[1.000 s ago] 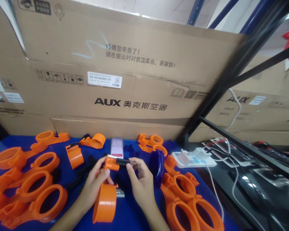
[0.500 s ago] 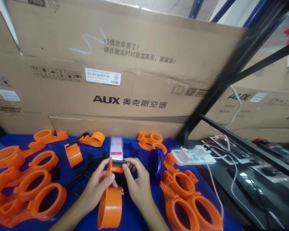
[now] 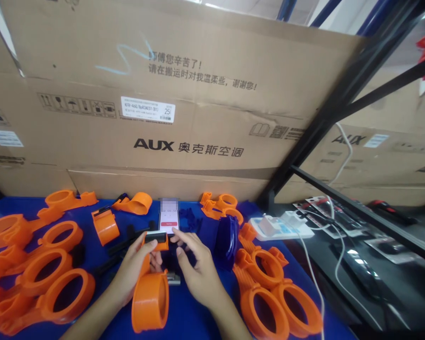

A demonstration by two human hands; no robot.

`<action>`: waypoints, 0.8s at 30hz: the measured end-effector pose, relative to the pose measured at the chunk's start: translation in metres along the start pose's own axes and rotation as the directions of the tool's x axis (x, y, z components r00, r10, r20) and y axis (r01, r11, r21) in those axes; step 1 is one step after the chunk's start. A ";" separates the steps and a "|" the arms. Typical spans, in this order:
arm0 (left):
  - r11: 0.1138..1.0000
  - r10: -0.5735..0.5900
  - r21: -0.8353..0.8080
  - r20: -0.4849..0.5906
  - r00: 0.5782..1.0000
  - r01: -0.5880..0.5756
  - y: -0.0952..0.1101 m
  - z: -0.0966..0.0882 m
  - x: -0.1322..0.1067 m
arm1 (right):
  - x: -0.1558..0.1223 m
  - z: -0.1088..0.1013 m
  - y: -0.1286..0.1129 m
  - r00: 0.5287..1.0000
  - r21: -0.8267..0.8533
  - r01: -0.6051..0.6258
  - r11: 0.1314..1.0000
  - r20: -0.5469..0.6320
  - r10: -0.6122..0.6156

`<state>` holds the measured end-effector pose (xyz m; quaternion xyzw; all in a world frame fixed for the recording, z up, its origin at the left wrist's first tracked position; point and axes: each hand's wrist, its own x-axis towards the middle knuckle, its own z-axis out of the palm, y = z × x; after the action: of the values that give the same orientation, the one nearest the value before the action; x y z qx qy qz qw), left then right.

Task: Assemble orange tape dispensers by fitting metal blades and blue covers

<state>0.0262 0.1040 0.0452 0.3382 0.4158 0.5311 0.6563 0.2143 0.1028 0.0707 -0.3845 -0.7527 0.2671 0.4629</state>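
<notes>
My left hand [image 3: 136, 262] is closed around an orange plastic ring bracket [image 3: 150, 302], its wide ring hanging toward me. At the bracket's upper end a black cylindrical piece [image 3: 156, 237] sits in the orange holder, with my left thumb against it. Just right of that end is my right hand [image 3: 194, 264], fingers apart and holding nothing. A small metal piece [image 3: 173, 279] shows beside the ring; whether it is attached is unclear. Beyond my hands stands a phone [image 3: 169, 217] with a lit screen, partly covered at its lower edge by my right fingers.
Orange ring brackets [image 3: 74, 293] crowd the left of the blue table, more [image 3: 264, 311] lie at right. Black bars [image 3: 109, 262] lie left of my hands, dark blue parts [image 3: 227, 241] to the right. A power strip [image 3: 283, 229] with white cables sits beyond. Cardboard [image 3: 191, 179] walls the back.
My right hand has let go of the black piece and its fingers have spread. The bracket, in my left hand, has shifted left and turned so the black piece faces me more.
</notes>
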 end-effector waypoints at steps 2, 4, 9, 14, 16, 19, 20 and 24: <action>0.998 -0.008 -0.063 -0.019 1.000 0.007 0.004 0.002 -0.002 | -0.001 -0.001 0.004 1.000 -0.170 -0.030 0.985 -0.009 0.029; 0.993 -0.025 -0.118 -0.035 0.999 0.021 0.006 0.004 -0.003 | -0.002 0.000 0.008 0.997 -0.360 -0.047 0.932 0.038 0.065; 0.989 -0.040 -0.147 -0.047 0.998 0.033 0.007 0.005 -0.003 | -0.005 0.007 0.011 0.977 -0.581 0.031 0.813 0.189 0.098; 0.992 -0.048 -0.124 -0.063 0.997 0.040 0.009 0.005 0.001 | -0.006 0.012 0.013 0.973 -0.628 0.046 0.777 0.203 0.107; 0.993 -0.043 -0.115 -0.069 0.997 0.034 0.010 0.006 0.000 | -0.006 0.012 0.013 0.973 -0.632 0.030 0.774 0.195 0.122; 0.994 -0.031 -0.105 -0.063 0.998 0.024 0.013 0.008 -0.002 | -0.006 0.010 0.013 0.975 -0.623 0.023 0.782 0.186 0.119; 0.994 -0.026 -0.103 -0.063 0.998 0.020 0.013 0.008 -0.002 | -0.006 0.009 0.012 0.976 -0.618 0.025 0.786 0.185 0.114; 0.994 -0.018 -0.105 -0.065 0.998 0.012 0.012 0.006 0.000 | -0.006 0.006 0.009 0.976 -0.639 0.008 0.769 0.173 0.133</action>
<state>0.0263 0.1061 0.0580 0.2823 0.4114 0.5581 0.6630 0.2136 0.1025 0.0586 -0.5131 -0.8294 0.0507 0.2149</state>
